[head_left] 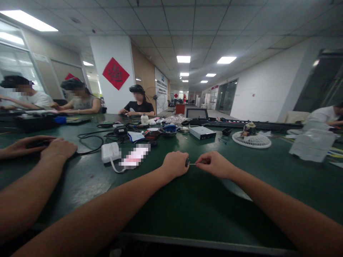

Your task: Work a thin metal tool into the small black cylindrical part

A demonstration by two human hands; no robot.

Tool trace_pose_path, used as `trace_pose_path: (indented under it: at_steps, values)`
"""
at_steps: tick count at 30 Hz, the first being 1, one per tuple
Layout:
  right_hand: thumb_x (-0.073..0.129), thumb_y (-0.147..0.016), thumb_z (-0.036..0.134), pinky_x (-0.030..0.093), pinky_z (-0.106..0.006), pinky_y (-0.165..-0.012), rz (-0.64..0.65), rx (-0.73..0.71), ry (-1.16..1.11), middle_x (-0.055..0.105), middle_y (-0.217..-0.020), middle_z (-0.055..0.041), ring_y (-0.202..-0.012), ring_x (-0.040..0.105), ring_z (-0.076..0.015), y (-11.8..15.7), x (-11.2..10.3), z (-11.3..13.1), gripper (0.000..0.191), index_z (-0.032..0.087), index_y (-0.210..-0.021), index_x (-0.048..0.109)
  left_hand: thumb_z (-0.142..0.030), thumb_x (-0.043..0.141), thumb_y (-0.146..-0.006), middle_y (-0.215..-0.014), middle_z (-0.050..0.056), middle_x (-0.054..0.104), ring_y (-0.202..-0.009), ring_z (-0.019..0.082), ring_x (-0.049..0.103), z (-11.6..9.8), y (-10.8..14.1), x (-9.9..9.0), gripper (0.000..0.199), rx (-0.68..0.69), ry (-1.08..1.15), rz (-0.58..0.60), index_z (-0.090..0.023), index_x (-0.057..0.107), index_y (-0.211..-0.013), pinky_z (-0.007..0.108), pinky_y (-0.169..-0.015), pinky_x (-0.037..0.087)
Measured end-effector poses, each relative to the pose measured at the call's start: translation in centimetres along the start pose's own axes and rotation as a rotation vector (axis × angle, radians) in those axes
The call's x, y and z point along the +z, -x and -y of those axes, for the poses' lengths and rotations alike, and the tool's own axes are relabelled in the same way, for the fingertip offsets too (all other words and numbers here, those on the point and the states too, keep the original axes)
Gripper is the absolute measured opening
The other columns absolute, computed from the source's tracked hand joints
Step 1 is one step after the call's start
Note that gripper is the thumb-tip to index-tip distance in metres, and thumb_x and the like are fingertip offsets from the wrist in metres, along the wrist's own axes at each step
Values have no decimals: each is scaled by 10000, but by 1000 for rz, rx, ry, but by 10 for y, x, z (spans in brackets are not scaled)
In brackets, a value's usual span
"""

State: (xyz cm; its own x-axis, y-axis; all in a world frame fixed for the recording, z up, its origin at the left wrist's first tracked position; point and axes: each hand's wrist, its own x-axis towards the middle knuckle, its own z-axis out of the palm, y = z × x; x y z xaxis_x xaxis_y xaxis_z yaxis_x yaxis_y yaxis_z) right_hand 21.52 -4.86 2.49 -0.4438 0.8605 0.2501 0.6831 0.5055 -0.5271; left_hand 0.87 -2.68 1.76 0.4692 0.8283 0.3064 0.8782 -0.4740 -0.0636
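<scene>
The small dark part (187, 162) sits mid-frame, grasped in my left fingers (182, 156), and the thin rod (192, 164) pinched in my right fingers (204, 157) reaches it; whether it's seated, I can't tell. I'd judge this unfinished: neither piece is laid on the desk (166, 214) yet.
</scene>
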Motion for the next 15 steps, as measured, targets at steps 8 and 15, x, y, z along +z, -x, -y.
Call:
trace_pose_path:
  at_steps: [8, 15]
  values:
    - [624, -855, 339, 372, -277, -573, -48, -3, 165, 698, -703, -26, -604, 570, -150, 2, -5, 8, 229, 216, -920, 806, -393, 554, -867, -863, 103, 730, -832, 289, 719, -2, 1, 0, 234, -3, -7, -11, -213, 695, -917, 365, -716, 540]
    - [601, -881, 395, 359, -282, -560, -104, 60, 228, 717, -739, -38, -626, 589, -168, 1, -4, 7, 267, 225, -924, 802, -396, 559, -869, -881, 110, 733, -846, 291, 717, -4, 1, -3, 234, -11, 8, 11, -216, 700, -917, 376, -738, 544]
